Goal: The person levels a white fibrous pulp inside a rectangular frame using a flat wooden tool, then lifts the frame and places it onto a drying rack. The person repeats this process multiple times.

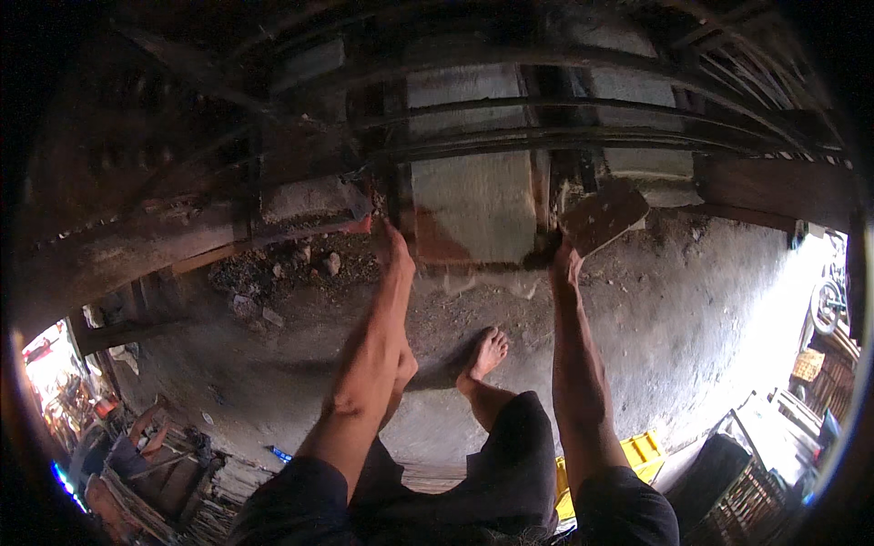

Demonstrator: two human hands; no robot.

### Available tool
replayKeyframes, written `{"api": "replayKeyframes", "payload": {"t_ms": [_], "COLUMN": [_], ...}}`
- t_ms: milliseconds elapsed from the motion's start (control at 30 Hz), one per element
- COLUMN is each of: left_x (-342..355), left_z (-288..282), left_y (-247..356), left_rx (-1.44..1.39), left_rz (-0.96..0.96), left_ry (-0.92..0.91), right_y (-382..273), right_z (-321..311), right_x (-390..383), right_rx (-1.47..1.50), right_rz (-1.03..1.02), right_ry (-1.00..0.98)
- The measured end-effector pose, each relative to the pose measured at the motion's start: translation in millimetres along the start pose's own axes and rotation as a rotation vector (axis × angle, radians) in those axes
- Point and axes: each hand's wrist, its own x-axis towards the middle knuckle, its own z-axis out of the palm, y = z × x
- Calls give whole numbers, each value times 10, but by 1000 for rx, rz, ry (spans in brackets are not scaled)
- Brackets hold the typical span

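Observation:
Both arms reach forward under long dark poles. My right hand [566, 266] is closed at the lower left corner of a flat brown rectangular slab [605, 217], which sits tilted; its material is unclear. Further left, my left hand [395, 250] reaches up beside a reddish edge [359, 225] at the end of a ledge. Its fingers are in shadow, so I cannot tell whether they grip anything. Between the hands stands a pale upright panel [478, 205] with a reddish-brown patch at its lower left.
Dark horizontal poles [583, 132] cross in front of the panels. Rubble [300, 264] lies on the floor at left below a heavy beam [118, 246]. My bare foot [487, 353] stands on the grey floor. A yellow crate [642, 453] is behind my right arm; another person [150, 437] is at lower left.

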Motion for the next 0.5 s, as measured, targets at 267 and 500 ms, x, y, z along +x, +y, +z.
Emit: {"api": "replayKeyframes", "payload": {"t_ms": [267, 500], "left_x": [33, 195], "left_z": [828, 905], "left_y": [640, 913], "left_rx": [222, 391], "left_rz": [91, 6], "left_ry": [-54, 1], "right_y": [-920, -863], "right_z": [589, 918], "right_x": [407, 970], "right_rx": [239, 231], "right_rz": [160, 114], "right_ry": [130, 112]}}
